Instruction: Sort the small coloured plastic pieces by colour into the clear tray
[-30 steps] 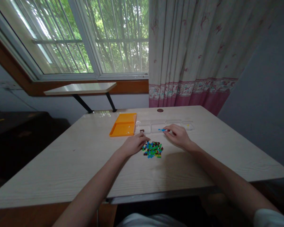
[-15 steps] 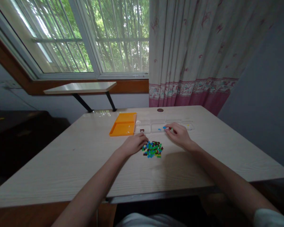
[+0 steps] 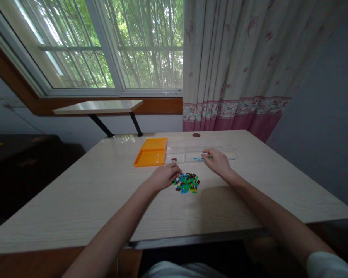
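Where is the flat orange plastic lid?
In the head view, the flat orange plastic lid lies on the pale wooden table, left of the clear compartment tray and beyond the left hand.

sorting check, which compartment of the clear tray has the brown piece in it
The leftmost compartment of the clear tray, next to the orange lid; the next one right holds blue pieces instead.

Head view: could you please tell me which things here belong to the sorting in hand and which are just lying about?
In use: brick pile, clear tray, green brick, right hand, left hand.
Lying about: orange lid, wall shelf, curtain.
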The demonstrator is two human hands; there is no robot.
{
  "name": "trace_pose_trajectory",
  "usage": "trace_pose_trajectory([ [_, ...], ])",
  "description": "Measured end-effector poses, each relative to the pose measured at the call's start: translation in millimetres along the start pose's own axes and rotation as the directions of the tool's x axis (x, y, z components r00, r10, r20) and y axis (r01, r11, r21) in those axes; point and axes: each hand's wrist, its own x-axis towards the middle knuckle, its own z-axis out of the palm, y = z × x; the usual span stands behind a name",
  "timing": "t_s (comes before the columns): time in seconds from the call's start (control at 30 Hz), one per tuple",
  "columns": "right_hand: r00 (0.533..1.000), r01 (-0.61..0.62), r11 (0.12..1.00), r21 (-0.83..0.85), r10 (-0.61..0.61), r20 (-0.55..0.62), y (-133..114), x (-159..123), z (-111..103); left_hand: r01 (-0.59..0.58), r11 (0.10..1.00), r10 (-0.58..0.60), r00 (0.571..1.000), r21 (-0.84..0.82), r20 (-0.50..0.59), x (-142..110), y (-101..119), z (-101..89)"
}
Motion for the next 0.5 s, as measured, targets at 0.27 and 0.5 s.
trace_pose_trajectory([
  [0.27, 0.941, 0.184, 0.973, 0.139, -0.215, 0.260, -12, -9, -10, -0.007, 0.999, 0.007, 1.000, 0.050, -0.002, 0, 4, -2.6],
  [0.5, 0.823, 0.246, 0.940, 0.236, -0.331, 0.462, -16, -12, -11, -0.018, 0.998, 0.018, 1.000, 0.061, 0.002, 0, 5, -1.1],
])
